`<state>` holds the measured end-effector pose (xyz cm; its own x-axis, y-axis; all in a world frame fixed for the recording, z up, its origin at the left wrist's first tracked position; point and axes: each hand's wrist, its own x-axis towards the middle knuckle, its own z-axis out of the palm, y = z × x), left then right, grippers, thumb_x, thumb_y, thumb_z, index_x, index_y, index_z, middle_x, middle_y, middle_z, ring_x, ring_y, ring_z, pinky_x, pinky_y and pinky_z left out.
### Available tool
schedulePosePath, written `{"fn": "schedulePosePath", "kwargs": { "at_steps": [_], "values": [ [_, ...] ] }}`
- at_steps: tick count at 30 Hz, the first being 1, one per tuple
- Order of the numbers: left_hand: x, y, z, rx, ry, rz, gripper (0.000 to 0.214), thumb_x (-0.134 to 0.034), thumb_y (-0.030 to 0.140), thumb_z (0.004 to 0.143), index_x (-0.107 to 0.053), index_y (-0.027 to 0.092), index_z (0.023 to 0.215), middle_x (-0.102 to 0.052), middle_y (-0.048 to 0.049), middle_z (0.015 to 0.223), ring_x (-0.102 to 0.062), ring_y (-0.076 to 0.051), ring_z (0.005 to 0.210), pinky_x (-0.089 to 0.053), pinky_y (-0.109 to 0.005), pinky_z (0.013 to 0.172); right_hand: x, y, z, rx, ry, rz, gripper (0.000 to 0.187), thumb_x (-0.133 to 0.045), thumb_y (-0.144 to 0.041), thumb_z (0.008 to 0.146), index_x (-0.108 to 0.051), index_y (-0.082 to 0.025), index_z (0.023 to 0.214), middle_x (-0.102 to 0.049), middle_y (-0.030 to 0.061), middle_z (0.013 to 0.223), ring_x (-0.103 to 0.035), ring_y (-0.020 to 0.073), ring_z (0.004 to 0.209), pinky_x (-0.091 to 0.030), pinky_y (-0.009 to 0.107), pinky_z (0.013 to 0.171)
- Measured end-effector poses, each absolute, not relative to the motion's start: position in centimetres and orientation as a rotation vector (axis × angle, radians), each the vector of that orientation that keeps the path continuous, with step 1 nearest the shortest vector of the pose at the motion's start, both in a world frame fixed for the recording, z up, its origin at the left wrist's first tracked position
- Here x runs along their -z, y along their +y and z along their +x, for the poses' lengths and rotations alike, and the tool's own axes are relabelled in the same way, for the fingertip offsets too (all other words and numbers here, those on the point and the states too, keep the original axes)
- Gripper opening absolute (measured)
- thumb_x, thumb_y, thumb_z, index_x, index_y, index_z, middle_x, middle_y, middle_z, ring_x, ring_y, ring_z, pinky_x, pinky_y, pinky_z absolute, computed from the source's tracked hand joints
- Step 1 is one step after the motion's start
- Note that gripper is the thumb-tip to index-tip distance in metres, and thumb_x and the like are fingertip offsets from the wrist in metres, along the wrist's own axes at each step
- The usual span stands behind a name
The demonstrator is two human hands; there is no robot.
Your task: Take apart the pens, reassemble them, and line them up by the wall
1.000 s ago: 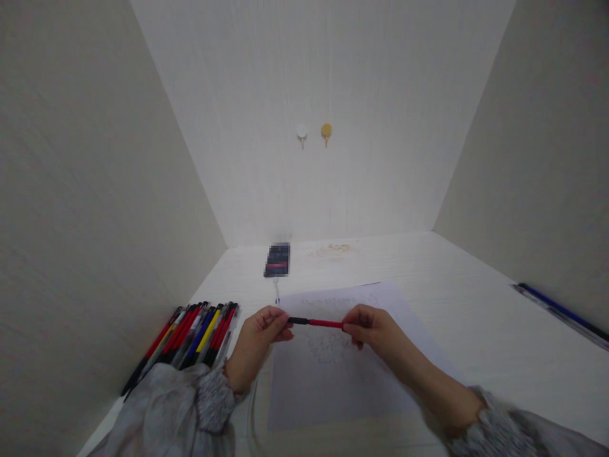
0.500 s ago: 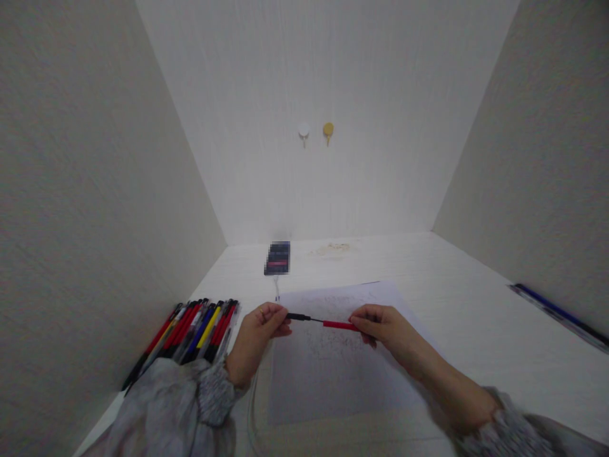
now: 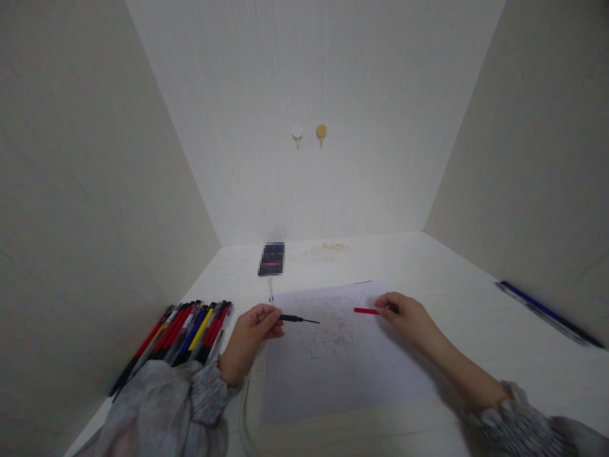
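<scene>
Pinched in my left hand (image 3: 251, 333) is a black pen part (image 3: 290, 318), with a thin dark refill (image 3: 311, 322) sticking out of it to the right. My right hand (image 3: 404, 317) grips a red pen barrel (image 3: 365, 311) by its right end. A gap separates the refill's tip from the barrel. Both pieces are held above a white sheet of paper (image 3: 333, 387) that carries faint marks. The fingers hide part of each piece.
Several pens (image 3: 190, 330) in red, blue, yellow and black lie in a row beside the left wall. A phone (image 3: 272, 259) with a white cable (image 3: 243, 406) is at the back. More pens (image 3: 547, 311) lie along the right wall. Two hooks (image 3: 321, 131) are on the back wall.
My right hand has moved right with the red barrel, which has come away from the refill. More of the refill shows now. My left hand keeps the black part in nearly the same place.
</scene>
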<state>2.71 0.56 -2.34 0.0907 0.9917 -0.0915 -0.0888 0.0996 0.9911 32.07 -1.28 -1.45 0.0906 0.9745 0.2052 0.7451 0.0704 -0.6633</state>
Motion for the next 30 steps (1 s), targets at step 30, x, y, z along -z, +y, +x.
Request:
{"fn": "schedulePosePath", "kwargs": {
  "at_steps": [30],
  "values": [
    [1.7,0.2,3.1,-1.009,1.166,1.170,0.019,-0.061,0.029,0.064,-0.054,0.013,0.068,-0.058,0.0024,0.055,-0.053,-0.008,0.048,-0.047,-0.021,0.049,0.5,-1.8,32.1,-0.221,-2.199,-2.037,0.011,-0.045,-0.014,0.065,-0.056,-0.015,0.065,-0.058,0.0066,0.066,-0.051,0.0157,0.061,-0.033,0.025,0.054]
  ]
}}
